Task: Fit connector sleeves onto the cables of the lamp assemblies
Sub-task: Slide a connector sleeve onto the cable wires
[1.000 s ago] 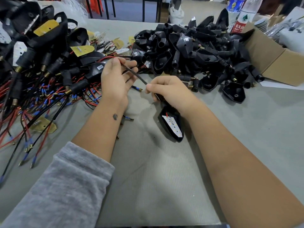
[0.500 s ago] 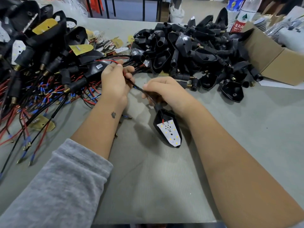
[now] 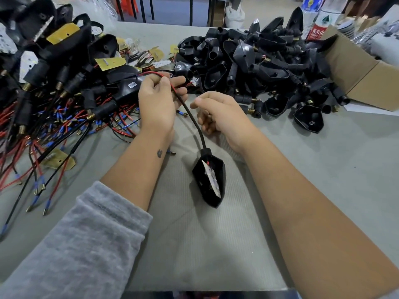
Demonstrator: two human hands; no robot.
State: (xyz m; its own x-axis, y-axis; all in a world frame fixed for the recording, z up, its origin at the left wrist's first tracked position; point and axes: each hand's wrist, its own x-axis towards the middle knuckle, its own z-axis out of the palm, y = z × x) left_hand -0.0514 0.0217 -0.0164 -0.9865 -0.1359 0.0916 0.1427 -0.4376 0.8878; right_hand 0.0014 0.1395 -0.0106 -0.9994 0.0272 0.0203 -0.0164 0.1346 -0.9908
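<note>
left grip (image 3: 159, 100) pinching closed; right grip (image 3: 218, 113) loosely curled, empty.

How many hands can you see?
2. The left hand holds the red wire where it comes out of the black cable. The right hand is beside the cable, fingers loosely curled, holding nothing. None look hidden.
</note>
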